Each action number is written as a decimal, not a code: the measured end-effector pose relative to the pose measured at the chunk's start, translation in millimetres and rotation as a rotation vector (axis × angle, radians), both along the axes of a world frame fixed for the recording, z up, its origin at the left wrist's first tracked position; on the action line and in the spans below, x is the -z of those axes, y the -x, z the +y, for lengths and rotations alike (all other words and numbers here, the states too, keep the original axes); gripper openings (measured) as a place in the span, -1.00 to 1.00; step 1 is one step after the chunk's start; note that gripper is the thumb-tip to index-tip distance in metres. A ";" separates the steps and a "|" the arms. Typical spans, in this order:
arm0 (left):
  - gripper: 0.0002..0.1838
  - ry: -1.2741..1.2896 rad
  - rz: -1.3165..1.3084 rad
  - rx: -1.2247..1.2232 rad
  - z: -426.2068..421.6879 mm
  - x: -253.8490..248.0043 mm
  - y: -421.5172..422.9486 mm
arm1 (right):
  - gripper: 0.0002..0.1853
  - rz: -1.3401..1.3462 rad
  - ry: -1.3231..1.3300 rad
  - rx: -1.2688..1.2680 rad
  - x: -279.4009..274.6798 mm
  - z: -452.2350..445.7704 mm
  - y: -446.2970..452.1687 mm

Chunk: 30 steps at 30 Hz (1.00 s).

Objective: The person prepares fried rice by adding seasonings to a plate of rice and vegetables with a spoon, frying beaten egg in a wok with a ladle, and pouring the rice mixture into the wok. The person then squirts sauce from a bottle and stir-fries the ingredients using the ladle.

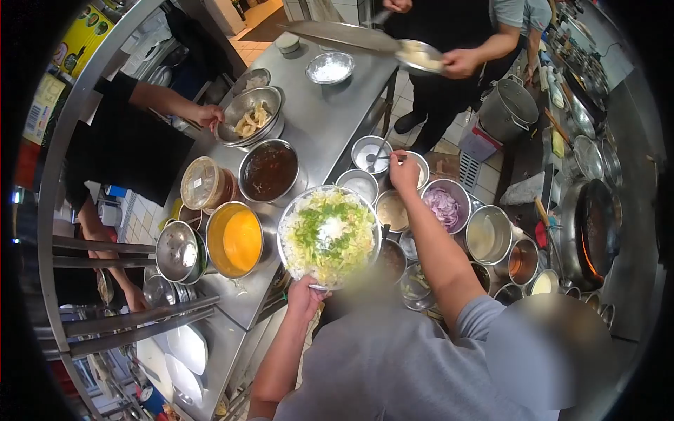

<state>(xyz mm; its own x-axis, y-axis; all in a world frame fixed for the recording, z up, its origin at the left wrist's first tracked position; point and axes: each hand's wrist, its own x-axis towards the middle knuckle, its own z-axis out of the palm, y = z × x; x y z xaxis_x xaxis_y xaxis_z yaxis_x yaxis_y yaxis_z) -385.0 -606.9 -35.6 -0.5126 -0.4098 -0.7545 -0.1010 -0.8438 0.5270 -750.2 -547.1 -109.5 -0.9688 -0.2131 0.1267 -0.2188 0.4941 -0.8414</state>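
My left hand (306, 299) grips the near rim of a metal bowl (282, 261), which holds white rice, chopped greens and a white heap in the middle. My right hand (404, 171) is closed around the handle of a spoon (375, 158) over a small container of white powder (366, 149). Beside it stand further small containers, one with white powder (359, 185) and one with tan powder (393, 210). Sliced purple onions (444, 206) fill a pot to the right of my right forearm.
A pot of orange liquid (240, 240) and a pot of dark sauce (269, 170) stand at left. One co-worker's hand (209, 116) touches a bowl of food pieces (254, 118); another person's hand (460, 63) holds a bowl (420, 56). A lit burner with a pan (597, 224) is far right.
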 end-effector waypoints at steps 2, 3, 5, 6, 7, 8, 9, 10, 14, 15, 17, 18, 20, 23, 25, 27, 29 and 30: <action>-0.63 0.000 0.016 -0.005 3.3 -1.7 -5.0 | -0.79 -0.070 -0.035 0.058 0.4 -7.1 -4.3; -0.63 0.001 0.015 -0.011 4.8 -2.4 -6.7 | -0.79 -0.097 -0.052 0.055 2.1 -10.7 -4.4; -0.64 0.000 0.013 -0.013 7.0 -3.2 -9.0 | -0.79 -0.124 -0.037 0.067 5.6 -16.9 -5.1; -0.64 0.002 0.014 -0.019 7.4 -3.2 -10.2 | -0.79 -0.150 -0.024 0.085 7.2 -19.4 -5.1; -0.64 0.002 0.014 -0.022 7.8 -3.1 -10.8 | -0.79 -0.149 -0.023 0.080 8.5 -21.5 -4.6; -0.65 0.001 0.015 -0.024 8.2 -2.8 -11.1 | -0.80 -0.160 -0.010 0.083 9.9 -23.0 -3.8; -0.65 0.002 0.016 -0.027 8.3 -2.3 -11.4 | -0.80 -0.172 0.003 0.087 11.1 -23.2 -2.7; -0.66 -0.006 0.006 -0.035 7.6 -1.4 -11.4 | -0.80 -0.171 0.003 0.086 12.3 -20.9 -1.6; -0.56 0.040 -0.039 0.008 1.3 5.0 -4.2 | -0.85 -0.139 0.257 0.048 15.0 12.4 8.5; -0.56 0.039 -0.031 0.010 -0.3 6.3 0.7 | -0.85 -0.272 0.383 -0.002 -12.2 27.3 0.5; -0.57 0.047 -0.042 0.030 -6.1 7.7 11.2 | -0.85 -0.399 0.511 -0.057 -70.9 54.3 -20.6; -0.57 0.050 -0.037 0.031 -8.5 10.7 16.3 | -0.85 -0.444 0.556 -0.050 -85.0 66.6 -27.1; -0.59 0.023 -0.002 0.043 -14.3 25.5 25.9 | -0.86 -0.477 0.609 -0.037 -84.5 90.9 -33.1; -0.59 0.040 0.095 0.094 -16.2 23.8 40.1 | -0.82 -0.216 0.197 -0.010 -43.2 121.9 -28.4; -0.57 0.021 0.128 0.139 -15.1 13.7 44.0 | -0.72 -0.260 -0.076 0.010 -20.0 135.3 -33.2; -0.57 -0.057 0.180 0.199 -14.9 19.4 39.1 | -0.66 -0.373 0.098 0.058 -26.9 148.5 -50.8; -0.57 0.056 0.348 0.328 -14.3 58.9 16.2 | -0.44 -0.445 0.337 0.101 -8.6 158.6 -64.9; -0.57 0.252 0.450 0.412 -8.8 87.1 2.2 | -0.44 -0.438 0.280 0.090 -15.1 169.3 -77.1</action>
